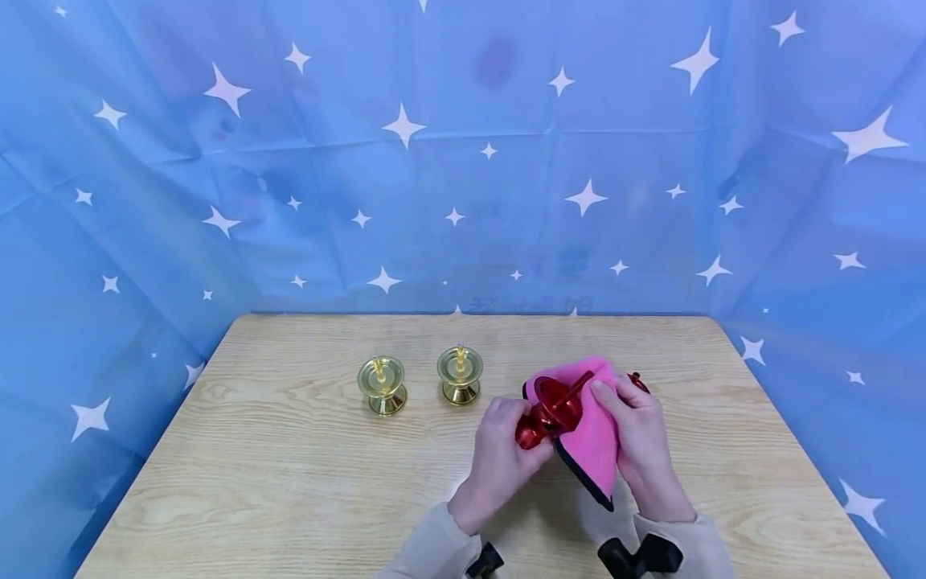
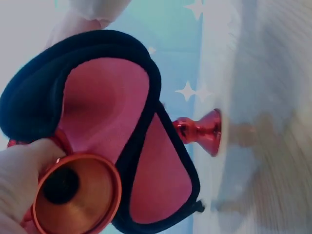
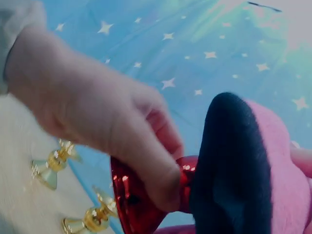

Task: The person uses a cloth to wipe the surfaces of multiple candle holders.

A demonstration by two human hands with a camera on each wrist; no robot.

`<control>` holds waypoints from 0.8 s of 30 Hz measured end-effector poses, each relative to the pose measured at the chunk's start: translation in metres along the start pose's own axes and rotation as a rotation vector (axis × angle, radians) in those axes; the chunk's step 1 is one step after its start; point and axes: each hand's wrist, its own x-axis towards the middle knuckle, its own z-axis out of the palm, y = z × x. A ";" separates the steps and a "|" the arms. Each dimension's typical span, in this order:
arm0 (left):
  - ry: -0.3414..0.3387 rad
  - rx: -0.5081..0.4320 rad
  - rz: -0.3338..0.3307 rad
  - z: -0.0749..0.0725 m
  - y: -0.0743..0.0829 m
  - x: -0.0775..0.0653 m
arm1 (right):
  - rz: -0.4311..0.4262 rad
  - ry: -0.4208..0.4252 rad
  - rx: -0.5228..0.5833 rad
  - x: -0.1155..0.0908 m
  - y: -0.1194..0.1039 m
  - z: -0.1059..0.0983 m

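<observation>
Tilted in front of the chest is a shiny red candle holder, with a dish and a thin stem in it. My left hand grips it near its flared base, whose hollow underside faces the left wrist view. A pink cloth with a black edge wraps part of the dish. My right hand pinches this cloth, thumb on top, beside the dish. In the right wrist view, the cloth hides the upper part of the red holder, while the left thumb crosses its neck.
Two gold candle holders stand upright on the wooden table, left of the hands. Another red candle holder stands behind the cloth, mostly hidden by the right hand in the head view. A blue star-patterned curtain hangs behind the table.
</observation>
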 end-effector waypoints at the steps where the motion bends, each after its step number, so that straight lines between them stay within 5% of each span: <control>1: -0.019 -0.045 -0.017 -0.001 -0.001 0.001 | 0.019 -0.016 0.036 0.001 -0.001 -0.002; 5: -0.105 -0.258 -0.093 -0.008 -0.001 0.005 | 0.101 -0.154 0.138 0.006 -0.003 -0.011; 9: -0.221 -0.395 -0.176 -0.014 0.001 0.010 | 0.145 -0.325 0.045 0.012 -0.003 -0.018; 16: -0.310 -0.422 -0.259 -0.017 -0.001 0.013 | -0.195 -0.546 -0.275 0.020 -0.006 -0.019; 19: -0.305 -0.403 -0.238 -0.017 -0.001 0.014 | -0.207 -0.562 -0.224 0.020 -0.007 -0.020; 24: -0.295 -0.347 -0.199 -0.017 -0.001 0.014 | -0.047 -0.447 0.039 0.017 -0.010 -0.023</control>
